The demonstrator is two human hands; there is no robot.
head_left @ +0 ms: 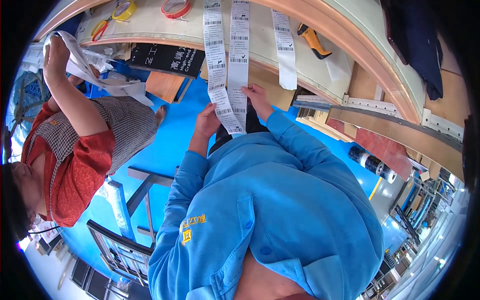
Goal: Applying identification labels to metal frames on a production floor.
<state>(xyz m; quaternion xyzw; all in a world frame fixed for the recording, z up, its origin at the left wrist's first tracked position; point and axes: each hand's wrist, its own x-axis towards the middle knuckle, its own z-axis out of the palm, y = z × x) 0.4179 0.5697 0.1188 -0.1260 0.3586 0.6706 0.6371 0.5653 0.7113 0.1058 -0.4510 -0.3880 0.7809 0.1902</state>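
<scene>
"Who's at far L?"

"Co-worker (pixel 75 165) in red, one hand up w/ white paper (pixel 125 90). Next, blue-shirt person's L hand (pixel 206 121), pinching L label strip (pixel 216 55) nr its lower end; strip hangs off the bench (pixel 261 32)."

"& R hand (pixel 258 98)?"

"Pinching mid label strip (pixel 238 60) by its R edge, just beside the other. Further R, third label strip (pixel 285 50) drapes over the edge, then yellow-&-blk tool (pixel 315 41) on top."
</scene>
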